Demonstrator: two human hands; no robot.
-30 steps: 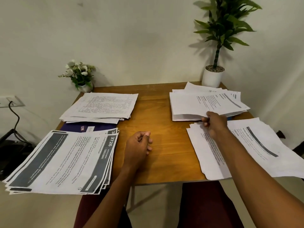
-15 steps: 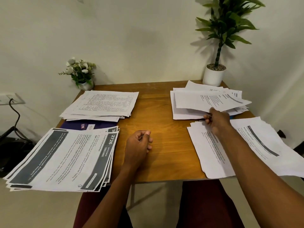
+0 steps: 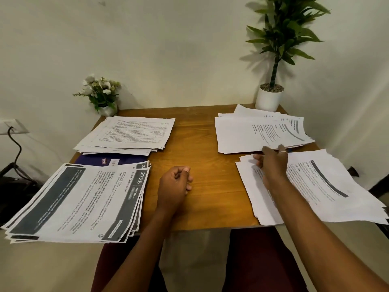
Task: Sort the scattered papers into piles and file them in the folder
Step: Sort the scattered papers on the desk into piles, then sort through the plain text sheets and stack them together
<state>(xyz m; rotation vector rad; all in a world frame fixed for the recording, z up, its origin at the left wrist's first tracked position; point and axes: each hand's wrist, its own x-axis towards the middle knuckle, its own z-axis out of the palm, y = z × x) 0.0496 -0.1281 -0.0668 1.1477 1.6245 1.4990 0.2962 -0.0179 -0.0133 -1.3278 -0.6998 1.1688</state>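
Right hand (image 3: 271, 165) has laid its sheet on the far right pile (image 3: 248, 135).
Both hands are loose and empty, left hand (image 3: 174, 186) resting on the desk (image 3: 210, 144). Blue folder (image 3: 94, 160) lies under the far left pile (image 3: 130, 133); filing seems not yet done.

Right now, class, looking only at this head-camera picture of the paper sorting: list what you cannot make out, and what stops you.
Head view:
- Folder: only a blue strip shows; the far-left pile and near-left pile cover the rest.
- Right hand: whether it pinches a sheet; its own back hides the fingertips.
- Near-right pile: corner cut off by the right edge; body print blurred.
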